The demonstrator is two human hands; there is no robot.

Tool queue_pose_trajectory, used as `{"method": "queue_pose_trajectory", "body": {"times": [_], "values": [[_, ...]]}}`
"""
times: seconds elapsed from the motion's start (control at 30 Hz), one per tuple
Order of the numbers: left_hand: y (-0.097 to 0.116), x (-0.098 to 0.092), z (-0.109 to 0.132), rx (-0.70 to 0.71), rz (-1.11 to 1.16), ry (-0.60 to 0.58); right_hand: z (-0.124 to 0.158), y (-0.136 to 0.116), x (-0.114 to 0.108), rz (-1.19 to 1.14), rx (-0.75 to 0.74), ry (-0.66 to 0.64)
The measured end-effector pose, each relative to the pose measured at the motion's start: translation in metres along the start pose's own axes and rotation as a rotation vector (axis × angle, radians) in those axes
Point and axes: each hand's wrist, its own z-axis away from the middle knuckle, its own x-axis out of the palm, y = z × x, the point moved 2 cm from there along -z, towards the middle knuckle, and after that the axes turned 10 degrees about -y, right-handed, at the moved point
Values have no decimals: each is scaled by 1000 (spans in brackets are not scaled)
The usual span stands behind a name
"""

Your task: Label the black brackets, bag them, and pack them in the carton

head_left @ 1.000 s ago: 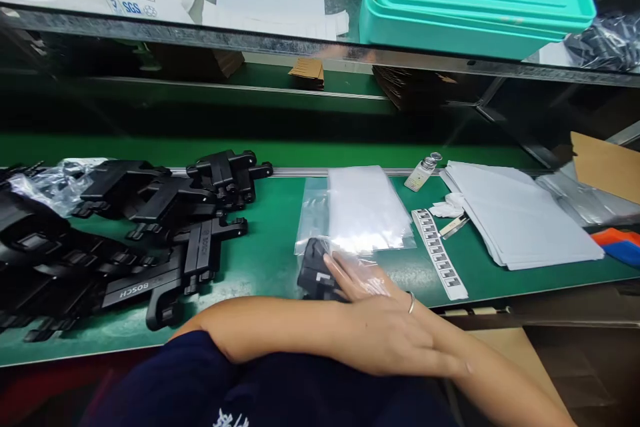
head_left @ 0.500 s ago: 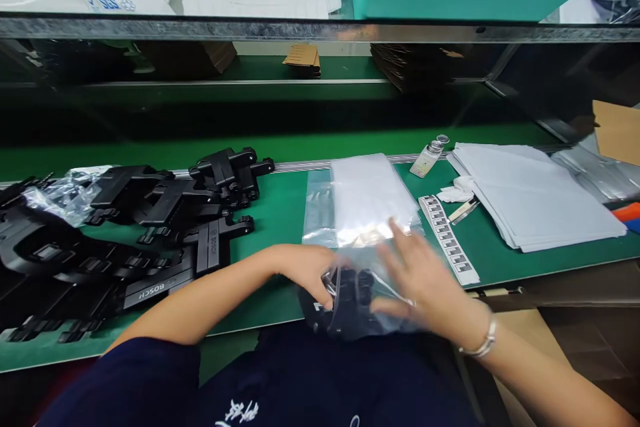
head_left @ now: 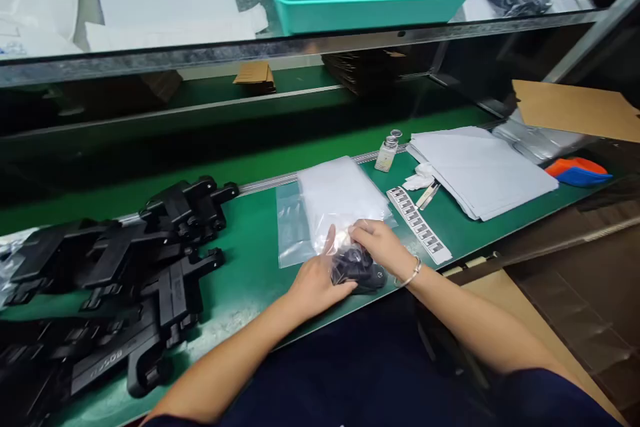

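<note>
Black molded pieces lay heaped along the left end of a green surface. A worker's left hand, thumb and index finger parted, cupped a black part under clear plastic near the front edge, just in front of a stack of translucent sheets. The right hand, fingers nearly closed, pinched the plastic above the part. Behind stood a small bottle; a label strip, white papers and an orange-and-blue object lay farther right.
</note>
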Motion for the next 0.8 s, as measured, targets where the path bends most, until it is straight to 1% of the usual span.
{"method": "queue_pose_trajectory", "body": {"times": [0.03, 0.1, 0.13, 0.17, 0.2, 0.23, 0.27, 0.3, 0.37, 0.4, 0.43, 0.47, 0.5, 0.57, 0.6, 0.63, 0.67, 0.7, 0.73, 0.77, 0.8], "values": [[1, 5, 1, 65, -68, 54, -6, 2, -1, -85, 80, -84], [2, 11, 5, 269, -205, 166, -11, 6, -5, -217, 213, -253], [1, 11, 7, 375, -265, 211, -10, 7, -8, -250, 251, -303], [1, 10, 8, 464, -314, 233, -7, 8, -13, -277, 273, -305], [0, 6, 7, 517, -347, 249, -3, 9, -19, -303, 264, -264], [0, 2, 5, 542, -368, 252, 4, 8, -27, -310, 208, -206], [0, -3, 1, 550, -381, 246, 13, 6, -35, -266, 99, -154], [2, -6, -3, 552, -387, 234, 25, 4, -41, -163, -48, -135], [11, -9, -11, 585, -377, 149, 54, -1, -47, 182, -348, -169], [19, -7, -15, 606, -358, 77, 69, -1, -48, 371, -446, -198], [28, -3, -19, 617, -321, -6, 84, 1, -50, 524, -489, -206], [39, 2, -24, 611, -267, -93, 99, 2, -53, 628, -494, -186], [51, 8, -28, 593, -202, -172, 114, 2, -58, 689, -487, -151], [72, 21, -38, 564, -97, -261, 153, -1, -76, 733, -461, -70], [80, 26, -43, 567, -75, -279, 177, -5, -90, 728, -436, -17], [86, 31, -49, 579, -78, -290, 205, -9, -107, 726, -385, 75], [89, 36, -54, 584, -100, -303, 236, -12, -128, 718, -277, 244], [88, 41, -60, 575, -125, -320, 269, -13, -151, 675, -128, 433], [85, 45, -66, 549, -145, -339, 302, -11, -177, 617, 25, 683], [81, 50, -71, 513, -156, -358, 333, -5, -203, 569, 157, 938], [75, 54, -75, 476, -160, -373, 356, 5, -228, 546, 261, 1133]]}}
